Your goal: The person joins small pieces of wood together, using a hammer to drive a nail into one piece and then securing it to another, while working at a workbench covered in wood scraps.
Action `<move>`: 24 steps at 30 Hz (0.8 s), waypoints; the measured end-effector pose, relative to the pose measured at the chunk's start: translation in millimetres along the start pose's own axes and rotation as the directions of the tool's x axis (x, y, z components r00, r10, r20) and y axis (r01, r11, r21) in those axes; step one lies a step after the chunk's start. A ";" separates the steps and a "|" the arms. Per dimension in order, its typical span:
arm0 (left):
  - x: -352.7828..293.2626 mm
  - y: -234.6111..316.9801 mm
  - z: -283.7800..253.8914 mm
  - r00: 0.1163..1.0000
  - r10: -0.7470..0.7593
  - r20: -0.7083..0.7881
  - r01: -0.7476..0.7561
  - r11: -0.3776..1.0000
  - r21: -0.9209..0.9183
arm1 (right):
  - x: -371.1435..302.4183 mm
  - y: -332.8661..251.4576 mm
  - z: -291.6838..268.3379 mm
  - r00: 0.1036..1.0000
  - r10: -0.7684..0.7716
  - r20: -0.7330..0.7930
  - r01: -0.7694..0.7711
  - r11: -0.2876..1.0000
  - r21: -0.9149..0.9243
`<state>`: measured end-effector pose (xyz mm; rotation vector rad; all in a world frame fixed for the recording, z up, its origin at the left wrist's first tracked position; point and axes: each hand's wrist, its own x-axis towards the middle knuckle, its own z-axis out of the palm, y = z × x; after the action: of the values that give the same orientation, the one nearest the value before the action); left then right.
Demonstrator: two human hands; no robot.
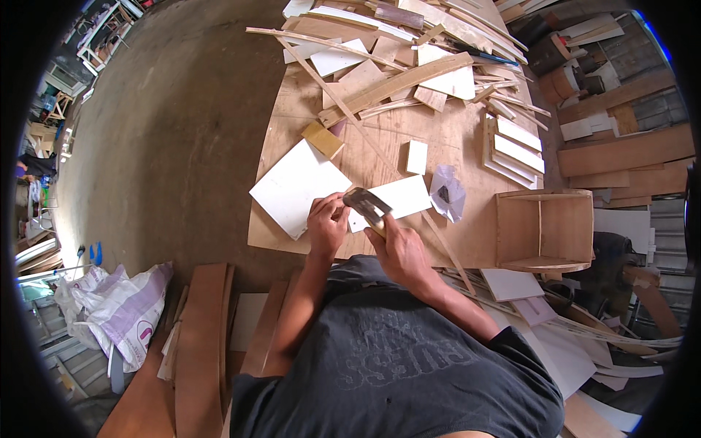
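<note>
My right hand (403, 252) is wrapped round the handle of a hammer (367, 206). Its dark metal head is slightly blurred and sits beside the fingertips of my left hand (328, 225). Those fingers are pinched together; whatever they hold is hidden or too small to make out. Beneath the hammer a white rectangular board (404, 196) lies on the wooden table (292, 131). A larger square white board (296, 186) is just left of it, touching or close to my left hand. Crumpled pale paper (447, 191) holding small dark pieces rests by the board's right end.
A yellowish wood block (323, 139) and a small white block (417, 157) lie farther back. Wood offcuts (401, 84) cover the far half. Stacked white pieces (515, 153) and an open wooden box (544, 231) stand right. A white sack (120, 314) and brown planks (201, 343) are at the left.
</note>
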<state>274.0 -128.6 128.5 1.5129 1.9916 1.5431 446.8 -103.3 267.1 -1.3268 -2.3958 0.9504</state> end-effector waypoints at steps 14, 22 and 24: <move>-1.3 -4.8 4.3 1.000 -0.015 -0.020 0.014 0.998 -0.064 | 4.0 15.2 2.7 0.999 -0.009 -0.050 0.009 1.000 -0.001; -10.7 -5.9 13.5 0.975 -0.221 -0.011 0.213 0.953 -0.213 | 0.1 12.2 2.0 1.000 0.030 0.004 -0.030 0.999 0.040; -10.2 -9.3 12.2 0.987 -0.160 -0.024 0.153 0.971 -0.185 | -1.4 9.7 2.2 0.999 0.032 0.015 -0.032 0.998 0.052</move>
<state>281.4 -128.7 111.6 1.2339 1.8795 1.6495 452.9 -101.7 259.3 -1.3477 -2.3500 1.0278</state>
